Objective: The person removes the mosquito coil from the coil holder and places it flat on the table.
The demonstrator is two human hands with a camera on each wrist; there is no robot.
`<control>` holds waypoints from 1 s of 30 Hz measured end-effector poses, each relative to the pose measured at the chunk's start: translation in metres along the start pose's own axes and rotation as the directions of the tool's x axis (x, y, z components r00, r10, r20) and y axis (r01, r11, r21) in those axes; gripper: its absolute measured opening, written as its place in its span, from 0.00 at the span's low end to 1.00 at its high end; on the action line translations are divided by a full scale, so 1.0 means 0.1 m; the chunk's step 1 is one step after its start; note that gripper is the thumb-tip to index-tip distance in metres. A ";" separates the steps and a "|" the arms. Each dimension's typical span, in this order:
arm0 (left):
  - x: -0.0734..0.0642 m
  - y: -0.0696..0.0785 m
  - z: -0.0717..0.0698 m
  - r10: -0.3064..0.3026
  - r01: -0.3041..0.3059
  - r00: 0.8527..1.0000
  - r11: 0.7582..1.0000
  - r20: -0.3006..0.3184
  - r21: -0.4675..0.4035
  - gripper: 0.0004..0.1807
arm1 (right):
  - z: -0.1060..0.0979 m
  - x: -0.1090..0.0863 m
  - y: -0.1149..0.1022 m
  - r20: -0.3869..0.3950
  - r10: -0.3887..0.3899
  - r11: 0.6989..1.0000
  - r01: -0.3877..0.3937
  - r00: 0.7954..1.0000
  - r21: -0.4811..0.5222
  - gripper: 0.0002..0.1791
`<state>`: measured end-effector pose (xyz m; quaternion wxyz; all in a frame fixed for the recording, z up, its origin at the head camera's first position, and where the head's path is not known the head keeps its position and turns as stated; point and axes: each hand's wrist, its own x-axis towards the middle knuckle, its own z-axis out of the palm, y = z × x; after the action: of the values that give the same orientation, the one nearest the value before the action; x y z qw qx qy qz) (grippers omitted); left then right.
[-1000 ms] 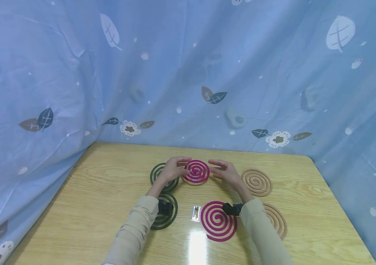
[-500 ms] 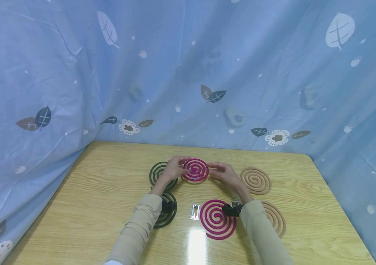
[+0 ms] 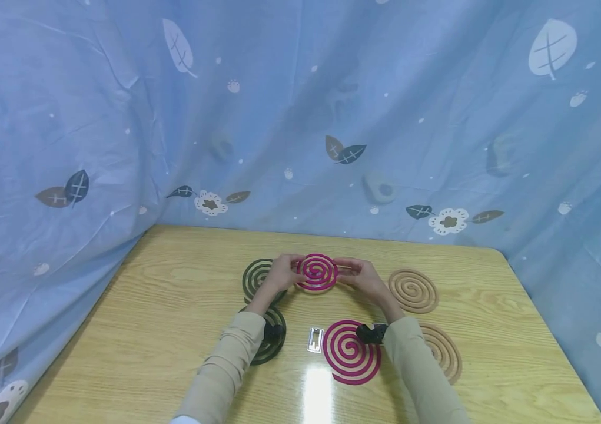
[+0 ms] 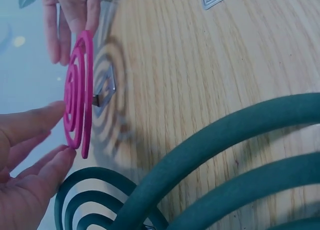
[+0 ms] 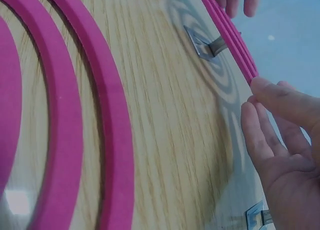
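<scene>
While your tan sleeves, left (image 3: 221, 359) and right (image 3: 424, 368), reach out over the wooden table (image 3: 173, 306), a big pink coil (image 3: 351, 347) lies flat between them, partly under your right wrist. Just beside its left edge is a shiny metal stand (image 3: 315, 340). Your left arm crosses a dark green coil (image 3: 284, 338), and your right sleeve hides part of a tan coil (image 3: 444, 353).

Farther out, your two hands face each other with the far pink coil (image 3: 316, 271) between them. It sits right at your fingertips, not in your palms. Your left hand (image 3: 281, 272) pinches its left rim, with the thumb nearer to you. Your right hand (image 3: 365, 278) holds its right rim the same way, fingers bent and close together. The coil is up off the wood, with its shadow below. Under it is another metal stand (image 5: 202, 44), whose tab sticks up to the coil.

Next to your left hand, partly hidden, is a second green coil (image 3: 261, 280). To the right of your right hand lies a second tan coil (image 3: 412, 288). Behind the table hangs a blue cloth (image 3: 300, 106) with leaves and flowers.
</scene>
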<state>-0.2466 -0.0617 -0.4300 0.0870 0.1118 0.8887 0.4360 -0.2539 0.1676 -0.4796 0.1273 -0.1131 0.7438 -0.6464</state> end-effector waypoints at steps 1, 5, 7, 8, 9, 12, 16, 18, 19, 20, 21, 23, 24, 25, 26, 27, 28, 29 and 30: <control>0.00 0.00 0.01 0.002 -0.002 1.000 1.000 -0.003 0.000 0.27 | 0.00 0.00 0.00 -0.003 0.002 1.000 -0.002 1.000 -0.007 0.26; 0.01 0.00 0.03 0.024 -0.024 1.000 1.000 -0.005 0.018 0.25 | -0.03 -0.01 0.00 -0.012 0.005 1.000 -0.006 1.000 -0.022 0.26; 0.01 0.00 0.04 0.031 -0.031 1.000 0.999 -0.004 0.013 0.25 | -0.05 -0.01 -0.01 -0.013 0.001 1.000 -0.001 1.000 -0.023 0.26; 0.01 0.01 0.05 0.033 -0.033 0.999 0.999 -0.002 0.002 0.24 | -0.06 -0.02 -0.01 -0.011 -0.002 1.000 0.002 1.000 -0.021 0.26; 0.01 0.01 0.05 0.025 -0.025 1.000 1.000 0.001 -0.016 0.24 | -0.07 -0.03 -0.01 -0.007 -0.007 1.000 0.006 1.000 -0.020 0.26; 0.00 0.02 0.07 0.014 -0.015 1.000 0.998 -0.007 -0.065 0.23 | -0.10 -0.04 -0.02 0.006 -0.013 1.000 0.013 1.000 -0.007 0.26; 0.00 0.02 0.09 0.003 -0.006 1.000 0.997 -0.028 -0.081 0.22 | -0.10 -0.04 -0.02 0.016 -0.006 1.000 0.005 1.000 0.007 0.25; 0.00 0.01 0.09 0.000 -0.003 0.999 0.997 -0.045 -0.072 0.21 | -0.11 -0.04 -0.02 0.015 0.001 1.000 -0.001 1.000 0.011 0.25; 0.00 0.01 0.09 -0.002 -0.002 0.998 0.998 -0.055 -0.066 0.21 | -0.10 -0.04 -0.02 0.013 0.005 1.000 -0.005 1.000 0.014 0.25; 0.01 0.01 0.09 -0.002 -0.002 0.998 0.998 -0.064 -0.063 0.20 | -0.10 -0.04 -0.02 0.009 0.011 1.000 -0.011 1.000 0.019 0.25; 0.01 0.00 0.10 -0.001 -0.003 0.997 0.998 -0.072 -0.058 0.19 | -0.10 -0.04 -0.02 0.007 0.016 1.000 -0.016 1.000 0.023 0.25; 0.02 0.00 0.10 -0.002 -0.003 0.996 0.998 -0.087 -0.058 0.18 | -0.10 -0.04 -0.02 0.005 0.022 0.999 -0.022 1.000 0.026 0.26; 0.03 0.00 0.10 -0.003 -0.003 0.996 0.998 -0.091 -0.065 0.18 | -0.10 -0.04 -0.03 0.003 0.026 0.999 -0.026 1.000 0.031 0.27; 0.03 0.00 0.10 -0.003 -0.003 0.996 0.998 -0.094 -0.067 0.18 | -0.10 -0.04 -0.03 0.005 0.027 0.999 -0.027 1.000 0.038 0.27; 0.03 0.00 0.09 -0.002 -0.005 0.995 0.997 -0.096 -0.071 0.18 | -0.10 -0.04 -0.03 0.008 0.026 0.999 -0.027 1.000 0.042 0.28; 0.04 -0.01 0.09 0.001 -0.008 0.995 0.998 -0.101 -0.069 0.18 | -0.10 -0.03 -0.04 0.013 0.024 0.999 -0.024 1.000 0.045 0.28; 0.04 -0.01 0.09 0.004 -0.011 0.994 0.998 -0.109 -0.067 0.17 | -0.10 -0.03 -0.04 0.014 0.022 0.998 -0.022 1.000 0.051 0.28; 0.04 -0.01 0.08 0.008 -0.016 0.993 0.998 -0.115 -0.064 0.16 | -0.10 -0.03 -0.04 0.015 0.021 0.998 -0.022 1.000 0.059 0.29; 0.04 -0.02 0.08 0.012 -0.020 0.992 0.998 -0.125 -0.062 0.16 | -0.11 -0.02 -0.05 0.016 0.023 0.998 -0.024 1.000 0.065 0.29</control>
<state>-0.2487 -0.0554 -0.4363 0.0311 0.0887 0.8772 0.4709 -0.2553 0.1777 -0.4734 0.1441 -0.1049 0.7227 -0.6678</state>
